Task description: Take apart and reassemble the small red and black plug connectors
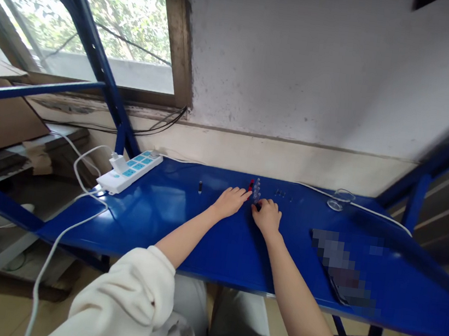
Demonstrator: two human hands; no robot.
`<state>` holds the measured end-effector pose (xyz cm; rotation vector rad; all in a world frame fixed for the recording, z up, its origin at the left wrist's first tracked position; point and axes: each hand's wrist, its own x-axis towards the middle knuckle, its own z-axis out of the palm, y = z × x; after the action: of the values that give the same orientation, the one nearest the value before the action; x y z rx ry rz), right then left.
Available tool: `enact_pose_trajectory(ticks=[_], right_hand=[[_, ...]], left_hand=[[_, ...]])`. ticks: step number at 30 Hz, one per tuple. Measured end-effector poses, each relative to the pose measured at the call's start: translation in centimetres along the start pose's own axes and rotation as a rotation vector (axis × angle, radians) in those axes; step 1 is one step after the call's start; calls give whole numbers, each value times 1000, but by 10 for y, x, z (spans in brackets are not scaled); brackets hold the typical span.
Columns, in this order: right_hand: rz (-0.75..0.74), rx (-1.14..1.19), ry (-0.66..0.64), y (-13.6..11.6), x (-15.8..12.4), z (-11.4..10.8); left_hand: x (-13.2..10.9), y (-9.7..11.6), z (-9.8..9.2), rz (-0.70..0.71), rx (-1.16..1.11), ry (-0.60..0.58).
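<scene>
Both of my hands rest on a blue metal shelf point(214, 244), close together near its back edge. My left hand point(230, 201) lies knuckles up, fingers curled, its fingertips touching a small red piece point(251, 184). My right hand point(267, 215) is curled too, its fingertips at a little cluster of clear vials point(257, 189) standing on the shelf. What either hand grips, if anything, is too small to make out. A row of tiny dark parts point(283, 194) lies just right of the vials, and one single small dark part point(200, 187) stands to the left.
A white power strip point(130, 171) with blue sockets and white cables lies at the shelf's left end. A small clear glass dish point(339, 199) sits at the back right. A dark flat object point(345, 272) lies on the right. Blue frame bars, a window and cardboard are on the left.
</scene>
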<state>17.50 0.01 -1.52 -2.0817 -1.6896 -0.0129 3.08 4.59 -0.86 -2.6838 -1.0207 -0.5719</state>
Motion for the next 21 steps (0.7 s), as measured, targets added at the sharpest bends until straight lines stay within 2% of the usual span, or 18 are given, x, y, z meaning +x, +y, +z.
enact_pose_trajectory(ticks=[5,13,17,21], right_hand=[[18,17,4,0,2,3],[33,74,22,2,6,8],[41,77,30,2,7,11],[25,84,46,2,6,12]], left_hand=[[3,-3,1,-64,-87,22],[1,-12,-12,-116,-248,30],[-9,-17,-28,-147,-285,83],[-22,-20,-52,-207,-321,158]])
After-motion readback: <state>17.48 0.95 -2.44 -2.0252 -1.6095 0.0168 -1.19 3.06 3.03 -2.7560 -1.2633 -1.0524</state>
